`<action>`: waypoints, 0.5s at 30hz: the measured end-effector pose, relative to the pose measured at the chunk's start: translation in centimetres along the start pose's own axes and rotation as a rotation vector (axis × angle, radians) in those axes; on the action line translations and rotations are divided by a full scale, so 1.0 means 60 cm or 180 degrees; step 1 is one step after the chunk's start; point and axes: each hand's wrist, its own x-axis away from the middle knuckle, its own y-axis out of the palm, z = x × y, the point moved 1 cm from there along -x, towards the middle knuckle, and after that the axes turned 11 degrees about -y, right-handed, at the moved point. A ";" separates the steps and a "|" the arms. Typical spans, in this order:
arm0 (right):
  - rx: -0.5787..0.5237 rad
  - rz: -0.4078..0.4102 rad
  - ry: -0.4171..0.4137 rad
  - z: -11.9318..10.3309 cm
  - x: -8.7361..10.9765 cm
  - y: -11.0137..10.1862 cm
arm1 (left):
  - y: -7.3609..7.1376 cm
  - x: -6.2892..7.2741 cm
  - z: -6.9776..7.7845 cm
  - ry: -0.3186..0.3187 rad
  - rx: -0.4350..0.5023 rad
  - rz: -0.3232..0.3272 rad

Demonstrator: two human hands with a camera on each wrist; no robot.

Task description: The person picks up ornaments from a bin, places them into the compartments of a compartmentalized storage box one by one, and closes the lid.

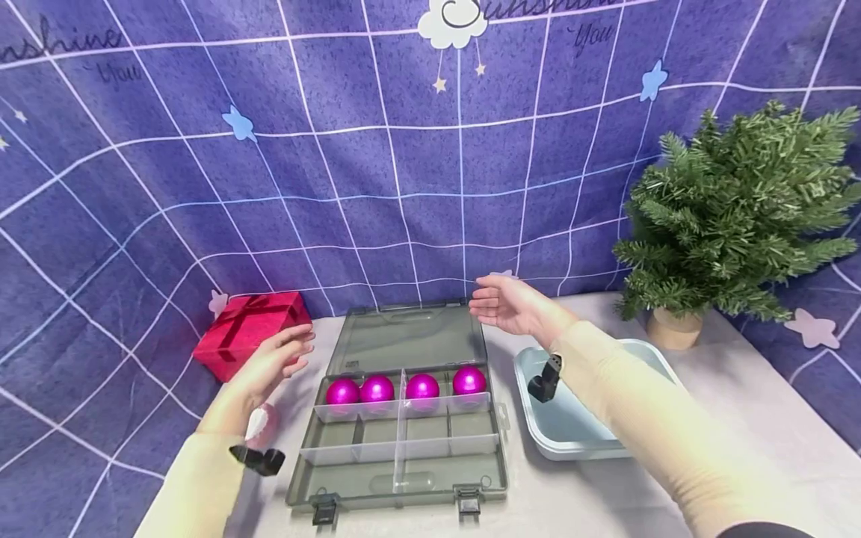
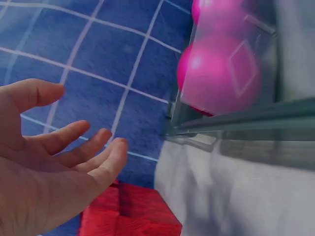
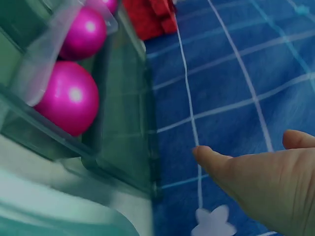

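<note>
A translucent grey divided case [image 1: 350,476] lies on the table with its lid [image 1: 410,341] folded back against the cloth. Shiny magenta balls [image 1: 422,387] sit in its back row, two in the left section and two in the right. My left hand [image 1: 267,368] hovers left of the case, beside a red gift box [image 1: 232,340], fingers loosely bent and holding nothing. Over the lid's right edge, my right hand [image 1: 514,305] is raised with fingers extended and nothing in it. The left wrist view also has the palm [image 2: 54,167] empty.
A pale blue basin [image 1: 572,451] stands right of the case, partly under my right forearm. Behind it is a small artificial fir tree [image 1: 733,209] on a wooden base [image 1: 675,329]. A pink-and-white round object [image 1: 264,426] is half hidden by my left wrist. Blue grid cloth hangs behind.
</note>
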 end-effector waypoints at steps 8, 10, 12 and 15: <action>-0.0221 0.0231 0.0159 0.018 -0.064 -0.031 | -0.002 -0.120 0.003 -0.0653 0.0302 -0.0047; -0.0160 0.0222 0.0213 0.025 -0.074 -0.035 | 0.000 -0.142 0.000 -0.0812 0.0369 -0.0087; -0.0028 0.0210 0.0282 0.034 -0.083 -0.038 | 0.000 -0.160 -0.005 -0.0919 0.0377 -0.0106; 0.0117 0.0134 0.0418 0.048 -0.090 -0.041 | 0.000 -0.174 -0.013 -0.0914 0.0254 -0.0233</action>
